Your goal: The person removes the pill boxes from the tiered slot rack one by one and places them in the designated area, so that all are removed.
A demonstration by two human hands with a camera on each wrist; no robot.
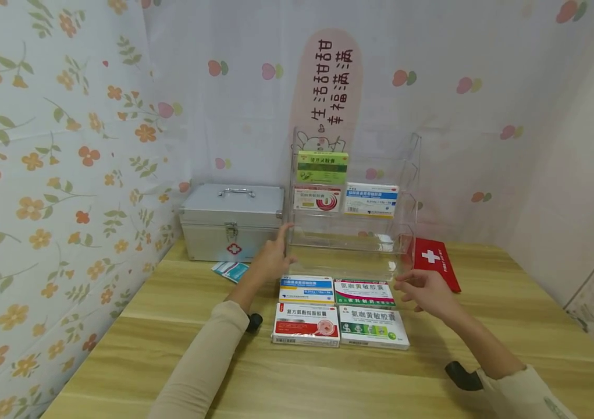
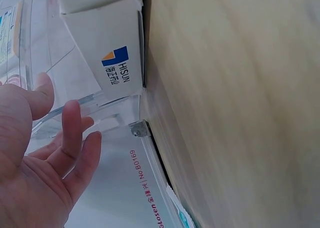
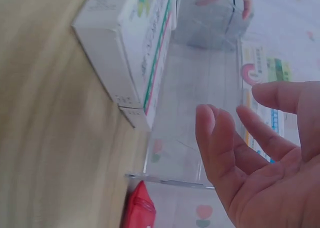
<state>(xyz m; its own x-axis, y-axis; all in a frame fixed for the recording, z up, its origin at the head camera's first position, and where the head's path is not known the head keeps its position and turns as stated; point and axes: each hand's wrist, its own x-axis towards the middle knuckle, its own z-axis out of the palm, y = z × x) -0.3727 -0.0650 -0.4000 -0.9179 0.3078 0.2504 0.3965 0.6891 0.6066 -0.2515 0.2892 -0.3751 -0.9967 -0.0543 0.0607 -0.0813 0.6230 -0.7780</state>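
Over by the flowered wall a metal first-aid case sits on the table, with a small blue-and-white packet lying in front of it, both to the left of the left hand. That hand's grip is open, fingers straight, the forefinger raised toward the left edge of the clear plastic rack; whether it touches I cannot tell. Just below and between the two grips lie four medicine boxes in a tight block on the table, right in front of the rack. Three more boxes stand on the rack's upper tiers, above both grips. The right hand hovers with a loose, open grip, holding nothing, near the rack's lower right corner. Just beyond it, a red first-aid pouch leans beside the rack.
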